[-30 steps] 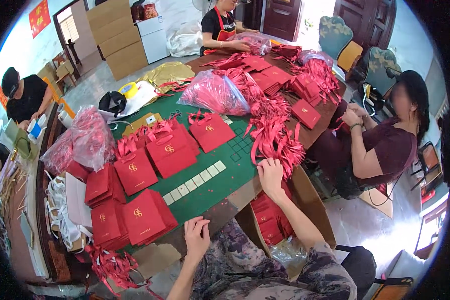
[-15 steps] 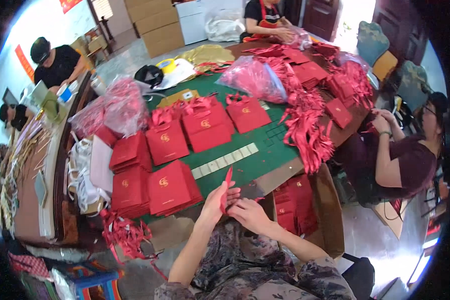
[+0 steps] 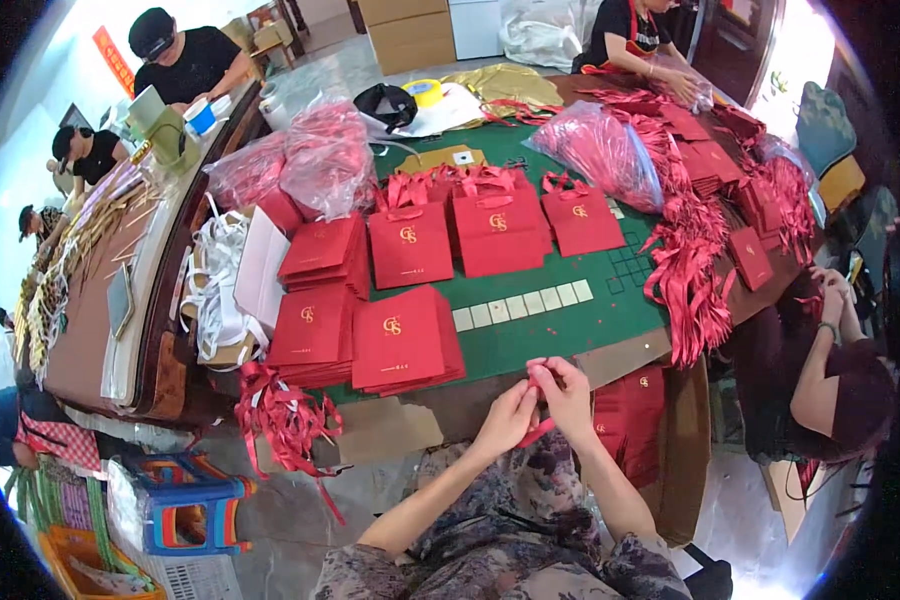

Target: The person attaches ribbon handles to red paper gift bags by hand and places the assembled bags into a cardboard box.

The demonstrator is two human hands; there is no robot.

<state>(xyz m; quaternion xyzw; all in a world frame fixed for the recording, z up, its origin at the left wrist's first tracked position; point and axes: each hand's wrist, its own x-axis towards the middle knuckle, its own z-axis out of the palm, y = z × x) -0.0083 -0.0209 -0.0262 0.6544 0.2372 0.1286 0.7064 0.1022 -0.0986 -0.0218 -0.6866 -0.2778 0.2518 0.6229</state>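
My left hand (image 3: 508, 418) and my right hand (image 3: 567, 398) meet above my lap, just off the table's front edge. Both have their fingers pinched together on a red ribbon (image 3: 538, 432), part of which hangs below them; its ends are partly hidden by the fingers. Ahead and to the left lie stacks of red paper bags (image 3: 402, 340) with gold print. Further back stand red bags with ribbon handles (image 3: 497, 222). A row of pale squares (image 3: 515, 306) runs along the green mat (image 3: 580, 333) just beyond my hands.
Loose red ribbons hang in a bundle (image 3: 282, 415) at the front left and in a heap (image 3: 692, 290) at the right. A carton (image 3: 685, 420) of red bags stands below the table edge. Plastic-wrapped bundles (image 3: 325, 155) lie behind. A co-worker (image 3: 840, 385) sits at the right; others work farther off.
The view has swung to the left. My right hand has risen beside the left, and both now pinch the ribbon; earlier the left was more open, with the ribbon standing up along it.
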